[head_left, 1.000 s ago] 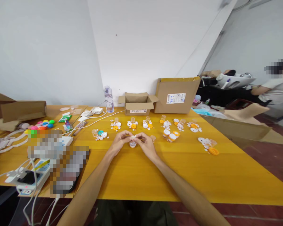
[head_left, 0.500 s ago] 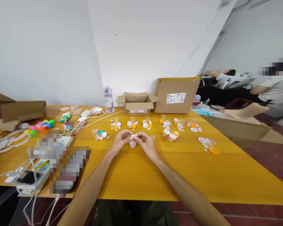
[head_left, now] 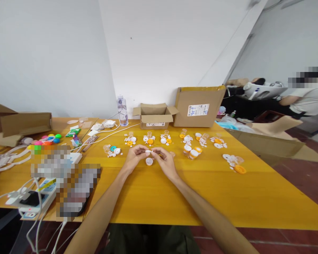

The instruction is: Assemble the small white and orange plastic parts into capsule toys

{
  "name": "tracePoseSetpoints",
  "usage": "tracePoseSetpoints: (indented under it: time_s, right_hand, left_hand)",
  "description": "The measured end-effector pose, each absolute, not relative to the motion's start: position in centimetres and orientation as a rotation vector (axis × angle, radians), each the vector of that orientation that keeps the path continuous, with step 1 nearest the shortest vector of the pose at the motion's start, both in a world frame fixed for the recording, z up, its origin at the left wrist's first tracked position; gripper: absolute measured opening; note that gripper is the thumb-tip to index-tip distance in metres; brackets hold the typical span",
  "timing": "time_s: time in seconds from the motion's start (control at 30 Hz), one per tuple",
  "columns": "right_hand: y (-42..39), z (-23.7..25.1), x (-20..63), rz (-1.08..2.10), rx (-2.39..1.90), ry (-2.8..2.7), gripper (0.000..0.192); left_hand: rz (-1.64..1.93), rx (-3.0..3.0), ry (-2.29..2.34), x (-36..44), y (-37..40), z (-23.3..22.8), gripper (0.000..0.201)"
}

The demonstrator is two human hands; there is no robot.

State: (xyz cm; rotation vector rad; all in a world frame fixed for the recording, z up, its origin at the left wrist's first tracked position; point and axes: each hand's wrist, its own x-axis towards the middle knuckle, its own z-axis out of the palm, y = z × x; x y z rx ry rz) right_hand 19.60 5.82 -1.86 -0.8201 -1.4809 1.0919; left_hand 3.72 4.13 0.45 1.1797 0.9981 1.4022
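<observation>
Both hands, left hand (head_left: 134,158) and right hand (head_left: 164,160), pinch one tiny white part (head_left: 148,151), details indistinct.

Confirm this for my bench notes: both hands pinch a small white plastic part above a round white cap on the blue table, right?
Not quite: the head view shows a yellow wooden table, not blue. Left hand and right hand do pinch the small white plastic part above the round white cap.

Left hand (head_left: 134,159) and right hand (head_left: 164,160) fingertip to fingertip, forearms converging.
</observation>
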Motion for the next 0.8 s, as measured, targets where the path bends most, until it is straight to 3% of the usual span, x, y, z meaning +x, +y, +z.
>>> tracePoseSetpoints:
  time_s: [0.8]
  right_hand:
    - [5.85, -1.63, 19.61, 1.122, -0.804, -1.510, 0.025]
  left_hand:
    - [1.410, 1.277, 1.015, 3.65, 4.19, 0.48, 0.031]
